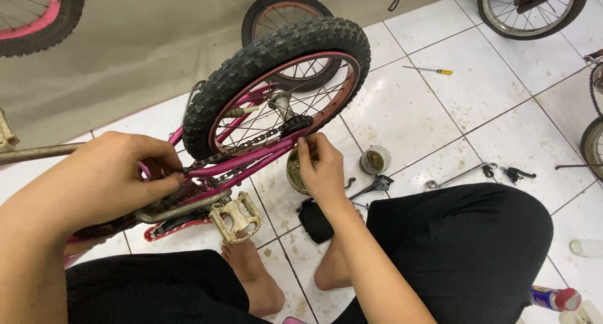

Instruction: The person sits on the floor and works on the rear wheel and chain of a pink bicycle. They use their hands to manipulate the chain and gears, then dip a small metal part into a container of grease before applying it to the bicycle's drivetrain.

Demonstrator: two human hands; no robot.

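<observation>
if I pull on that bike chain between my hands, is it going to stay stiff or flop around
Probably floppy: the chain is made of links and sags slightly between the left hand and the right hand. It looks grimy, so likely slippery. It sits on the rear sprocket, so it should tighten when pulled.

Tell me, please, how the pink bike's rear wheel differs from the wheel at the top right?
The rear wheel has a pink rim and a knobby tyre; the top-right wheel has a silver rim and a smoother tyre. The rear wheel shows whole, gripped near its chain by both hands; the other is cropped, untouched. Both have thin wire spokes.
</observation>
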